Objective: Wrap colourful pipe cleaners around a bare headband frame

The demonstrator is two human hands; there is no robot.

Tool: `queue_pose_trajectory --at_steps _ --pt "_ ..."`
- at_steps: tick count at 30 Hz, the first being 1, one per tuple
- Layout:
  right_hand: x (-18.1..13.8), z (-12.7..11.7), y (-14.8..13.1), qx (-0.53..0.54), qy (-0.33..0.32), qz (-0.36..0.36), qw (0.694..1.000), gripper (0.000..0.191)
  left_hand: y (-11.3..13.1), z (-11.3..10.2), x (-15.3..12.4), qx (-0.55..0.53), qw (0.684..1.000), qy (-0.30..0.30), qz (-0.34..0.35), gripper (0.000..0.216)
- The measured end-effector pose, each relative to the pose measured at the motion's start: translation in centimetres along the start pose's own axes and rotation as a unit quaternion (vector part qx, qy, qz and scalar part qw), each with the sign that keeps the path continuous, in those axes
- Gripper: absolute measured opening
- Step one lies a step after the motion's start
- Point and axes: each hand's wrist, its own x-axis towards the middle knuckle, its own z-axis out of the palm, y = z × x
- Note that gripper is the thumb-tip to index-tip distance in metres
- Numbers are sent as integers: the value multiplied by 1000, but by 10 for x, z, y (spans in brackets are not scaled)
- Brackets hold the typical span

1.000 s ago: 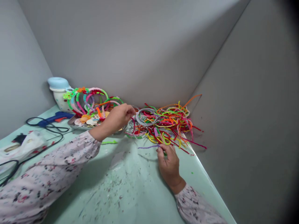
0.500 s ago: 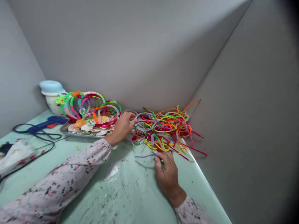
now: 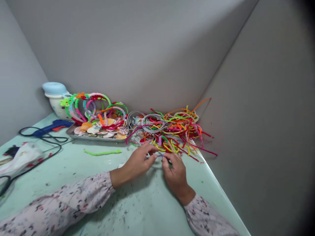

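A short purple pipe cleaner [image 3: 160, 155] runs between the fingertips of both hands, low over the table in front of the heap. My left hand [image 3: 140, 161] pinches its left end between thumb and finger. On the other end, my right hand [image 3: 175, 170] is closed with thumb and forefinger pressed together. Something dark green shows at the right fingers, too small to name. Just beyond the hands lies a tangled heap of coloured pipe cleaners [image 3: 182, 126], with coils of grey wire [image 3: 154, 123] at its left part. A magenta pipe cleaner [image 3: 134, 131] sticks out leftward.
A metal tray [image 3: 98, 139] holds seashells and colourful pipe-cleaner hoops [image 3: 105, 96]. Behind it stands a white jar with a blue lid [image 3: 54, 88]. A blue glue gun [image 3: 50, 127] with black cord, a plastic bag [image 3: 26, 155] and a green pipe cleaner [image 3: 103, 153] lie left. Walls rise behind and right.
My left hand has come back from the heap to the purple pipe cleaner's free end. The magenta pipe cleaner now hangs out beside the tray. The green one, earlier mostly behind my arm, is uncovered.
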Motion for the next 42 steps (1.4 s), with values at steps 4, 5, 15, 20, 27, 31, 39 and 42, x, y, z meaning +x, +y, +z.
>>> queue_pose_trajectory --at_steps 4,5,15,20,27,31,39,42 --pt "0 -1 -3 -8 -22 -21 999 9 4 8 -9 6 1000 3 5 15" --pt "0 0 -4 -12 -26 -28 999 9 5 9 -10 12 1000 8 3 14" --pt "1 2 -7 -21 -69 -45 996 12 -6 10 -11 6 999 -18 -34 15" --pt "3 1 -7 -21 -80 -50 995 14 -7 8 -9 -20 998 -29 -45 21" --pt "2 1 -6 -26 -99 -56 993 14 -7 7 -8 -64 994 -44 -72 29" --pt "2 1 -6 -29 -106 -57 992 15 -10 8 -7 -100 988 -60 -99 29" --pt "1 1 -6 -29 -119 -60 991 15 -24 12 -1 -187 968 -95 -137 24" --pt "1 2 -5 -27 -122 -62 990 14 -27 13 0 -227 954 -100 -169 27"
